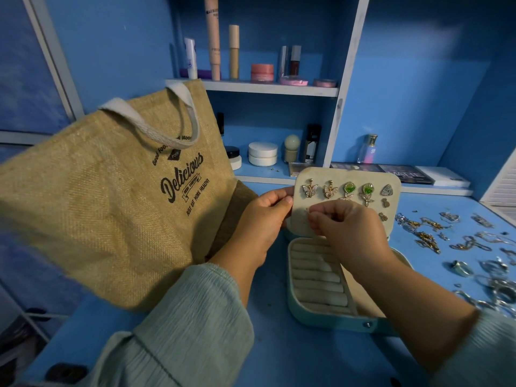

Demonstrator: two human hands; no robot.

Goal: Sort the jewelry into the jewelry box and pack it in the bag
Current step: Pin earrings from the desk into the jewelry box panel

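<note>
— Where is the jewelry box (321,277)?
— Open on the blue worktop (293,356), beside the jute bag (111,208). The left hand (262,216) pinches the edge of its earring panel (346,191); the right hand (346,222) pinches something small against it. Loose jewelry (458,247) lies to the right.

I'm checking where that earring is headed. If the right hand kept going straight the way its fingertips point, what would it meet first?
Most likely the cream earring panel of the jewelry box, just ahead of the right hand. The left hand, gripping the panel's edge, lies just beyond; depth is unclear.
</note>
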